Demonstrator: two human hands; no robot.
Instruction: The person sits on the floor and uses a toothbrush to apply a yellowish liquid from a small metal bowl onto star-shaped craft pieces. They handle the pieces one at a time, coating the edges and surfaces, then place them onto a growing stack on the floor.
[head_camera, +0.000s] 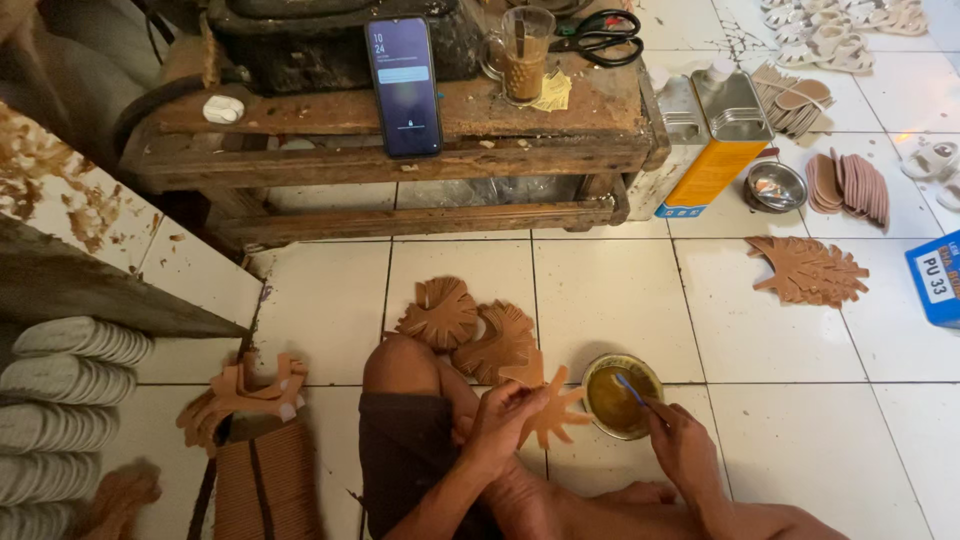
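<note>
Head view: your left hand (503, 418) grips fanned tan leather strips (552, 408); your right hand (676, 440) pinches a blue-tipped brush (632, 389) over the round metal glue bowl (592, 372) on the white tiled floor (800, 350).

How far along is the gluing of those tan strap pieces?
Looks done: two fanned clusters lie on the tiles by the knee, another fan farther right. In hand: the left hand holds a fanned bunch while the right hand dips a brush in the glue bowl. Seemingly left: a loose pile at the left.

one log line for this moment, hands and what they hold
left hand: holds tan strap bundle | right hand: brush in glue bowl | floor: fanned strap piles
</note>
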